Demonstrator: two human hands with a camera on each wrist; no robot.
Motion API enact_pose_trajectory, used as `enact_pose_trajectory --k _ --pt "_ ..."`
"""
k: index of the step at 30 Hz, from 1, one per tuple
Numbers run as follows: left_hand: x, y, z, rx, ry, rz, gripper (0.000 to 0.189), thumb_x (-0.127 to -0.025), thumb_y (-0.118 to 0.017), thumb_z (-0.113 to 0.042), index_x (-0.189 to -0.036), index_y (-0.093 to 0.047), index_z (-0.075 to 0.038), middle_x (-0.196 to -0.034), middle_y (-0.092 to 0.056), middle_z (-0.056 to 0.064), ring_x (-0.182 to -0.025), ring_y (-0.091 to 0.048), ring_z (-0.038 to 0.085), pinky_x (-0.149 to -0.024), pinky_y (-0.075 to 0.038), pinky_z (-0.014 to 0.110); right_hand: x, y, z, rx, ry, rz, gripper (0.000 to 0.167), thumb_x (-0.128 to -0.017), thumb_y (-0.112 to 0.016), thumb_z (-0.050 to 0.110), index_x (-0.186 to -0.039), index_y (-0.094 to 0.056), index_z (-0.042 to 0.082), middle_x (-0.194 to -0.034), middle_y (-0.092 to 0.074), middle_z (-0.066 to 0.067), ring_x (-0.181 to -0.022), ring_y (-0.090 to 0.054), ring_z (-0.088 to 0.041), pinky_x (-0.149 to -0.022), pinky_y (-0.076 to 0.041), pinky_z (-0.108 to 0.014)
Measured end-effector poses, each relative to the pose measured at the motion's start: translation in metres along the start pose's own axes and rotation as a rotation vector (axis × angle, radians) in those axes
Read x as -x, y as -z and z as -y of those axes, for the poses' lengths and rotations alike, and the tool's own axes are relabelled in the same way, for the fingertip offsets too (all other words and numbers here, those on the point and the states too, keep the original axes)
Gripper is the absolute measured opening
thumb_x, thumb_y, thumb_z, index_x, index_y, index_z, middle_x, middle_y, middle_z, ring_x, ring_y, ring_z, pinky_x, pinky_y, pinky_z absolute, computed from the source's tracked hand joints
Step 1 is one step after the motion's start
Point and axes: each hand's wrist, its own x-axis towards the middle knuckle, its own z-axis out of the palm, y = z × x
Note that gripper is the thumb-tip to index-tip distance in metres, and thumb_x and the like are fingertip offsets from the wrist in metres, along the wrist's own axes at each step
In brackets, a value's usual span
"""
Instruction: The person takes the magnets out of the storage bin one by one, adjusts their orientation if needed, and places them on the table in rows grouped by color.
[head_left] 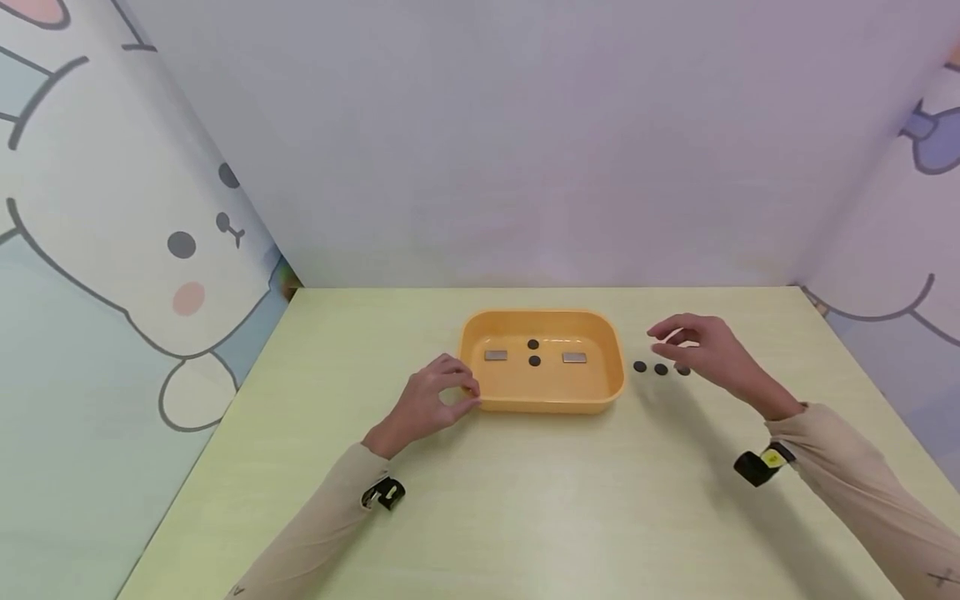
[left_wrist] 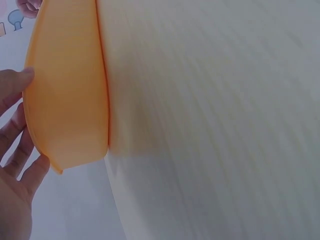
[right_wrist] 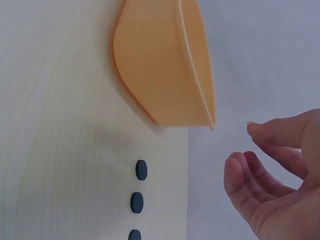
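An orange plastic tray [head_left: 547,407] lies on the table with two small black discs [head_left: 535,361] in its middle. Two silvery flat rectangles [head_left: 574,358] flank the discs inside it. My left hand [head_left: 429,398] holds the tray's front left corner, thumb and fingers at the rim [left_wrist: 31,115]. To the right of the tray, my right hand [head_left: 701,346] hovers with bent, spread fingers and nothing between thumb and fingertips. Below that hand, three more black discs [right_wrist: 137,202] lie in a row on the table; in the head view the hand partly covers the rightmost one.
The pale wood-look table [head_left: 547,500] meets a plain light wall [head_left: 525,167] behind the tray. Side panels with cartoon animals [head_left: 135,208] rise on the left and right. Each wrist wears a small black device [head_left: 757,468] over a beige sleeve.
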Motion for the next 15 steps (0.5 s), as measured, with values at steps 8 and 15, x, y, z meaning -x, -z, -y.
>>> enact_pose_trajectory --k 8,15 --pt "0.001 -0.001 -0.001 0.003 0.016 0.002 0.012 -0.075 -0.081 -0.017 -0.078 -0.069 -0.018 -0.088 -0.062 -0.007 -0.089 -0.054 0.01 -0.07 -0.049 0.029 -0.007 -0.006 0.007 -0.029 0.051 0.002 0.023 -0.088 -0.068 0.016 -0.107 -0.065 0.004 -0.107 -0.062 -0.012 -0.082 -0.062 -0.011 -0.059 -0.053 -0.031" --pt "-0.001 0.0 -0.001 0.0 0.02 0.013 0.01 -0.076 -0.079 -0.017 -0.079 -0.07 -0.018 -0.088 -0.063 -0.006 -0.09 -0.054 0.009 -0.071 -0.049 0.029 -0.018 -0.014 0.013 -0.066 0.051 0.019 0.024 -0.088 -0.068 0.016 -0.108 -0.065 0.004 -0.109 -0.061 -0.012 -0.084 -0.063 -0.013 -0.061 -0.054 -0.032"
